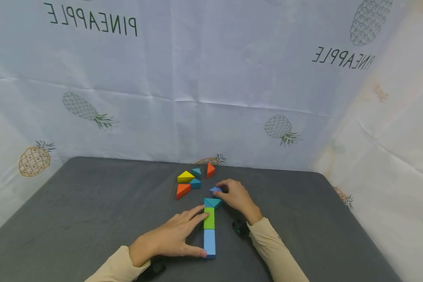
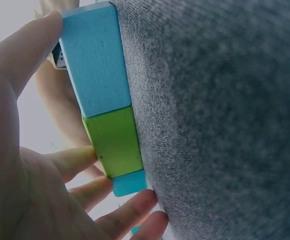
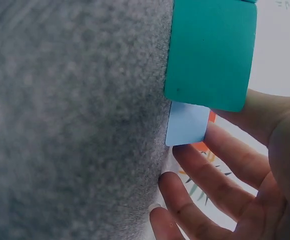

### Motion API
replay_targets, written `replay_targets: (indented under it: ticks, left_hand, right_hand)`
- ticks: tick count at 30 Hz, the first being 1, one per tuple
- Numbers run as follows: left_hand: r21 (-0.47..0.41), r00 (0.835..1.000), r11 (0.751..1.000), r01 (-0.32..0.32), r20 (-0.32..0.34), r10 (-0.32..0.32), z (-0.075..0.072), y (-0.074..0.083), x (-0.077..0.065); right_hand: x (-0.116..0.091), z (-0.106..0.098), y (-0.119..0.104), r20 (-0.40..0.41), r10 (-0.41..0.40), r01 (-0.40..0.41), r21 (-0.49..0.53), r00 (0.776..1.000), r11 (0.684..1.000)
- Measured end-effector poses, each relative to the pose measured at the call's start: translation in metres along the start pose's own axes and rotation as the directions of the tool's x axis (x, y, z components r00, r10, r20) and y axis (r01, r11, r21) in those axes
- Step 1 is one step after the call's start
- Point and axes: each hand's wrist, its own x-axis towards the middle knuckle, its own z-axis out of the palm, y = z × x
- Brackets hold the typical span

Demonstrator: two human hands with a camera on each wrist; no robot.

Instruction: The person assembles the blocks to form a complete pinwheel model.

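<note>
A blue rectangular block (image 1: 209, 241), a green block (image 1: 209, 219) and a teal triangular block (image 1: 212, 202) lie end to end in a line on the table. Along their left side my left hand (image 1: 172, 234) is spread; its thumb touches the blue block near its close end and its fingertips reach the green block and the teal one. In the left wrist view those fingers (image 2: 129, 210) look fairly straight. Beyond the teal block, my right hand (image 1: 235, 194) pinches a small blue triangular block (image 1: 216, 190) between thumb and fingers. The right wrist view shows this blue block (image 3: 187, 125) just past the teal one (image 3: 210, 55).
Behind the line lie a yellow triangular block (image 1: 185, 177), two teal ones including a near one (image 1: 195, 183), an orange block (image 1: 183, 190) and another orange block (image 1: 210, 170). The dark table (image 1: 109, 207) meets a white pineapple-print cloth (image 1: 197, 78) at its far edge.
</note>
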Motion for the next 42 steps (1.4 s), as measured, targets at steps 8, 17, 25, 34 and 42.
replay_targets:
  ticks: [8, 17, 25, 34, 42]
  left_hand:
    - [0.004, 1.000, 1.000, -0.001, -0.003, 0.001, -0.0004, 0.0005, -0.0003]
    - [0.000, 1.000, 1.000, -0.001, 0.000, 0.001, -0.0006, 0.0007, -0.0005]
    - [-0.005, 1.000, 1.000, -0.008, -0.002, 0.008, -0.0005, -0.0008, -0.0007]
    - [-0.005, 1.000, 1.000, -0.007, 0.001, 0.007, -0.0001, -0.0010, -0.0003]
    - [-0.004, 1.000, 1.000, -0.003, 0.007, 0.003, -0.0003, -0.0019, 0.0001]
  right_hand:
    - [-0.0007, 0.0014, 0.0000, -0.009, -0.016, 0.016, 0.025, 1.000, 1.000]
    - [-0.0002, -0.0017, 0.0055, -0.045, 0.011, -0.011, 0.008, 0.999, 1.000]
    - [-0.0009, -0.0047, 0.0073, 0.072, -0.078, 0.079, -0.013, 0.994, 0.997]
    - [0.0002, -0.0027, 0.0079, 0.146, -0.017, 0.024, -0.050, 0.989, 0.998]
    - [0.0006, -0.0041, 0.0091, 0.162, -0.017, 0.029, -0.072, 0.987, 0.997]
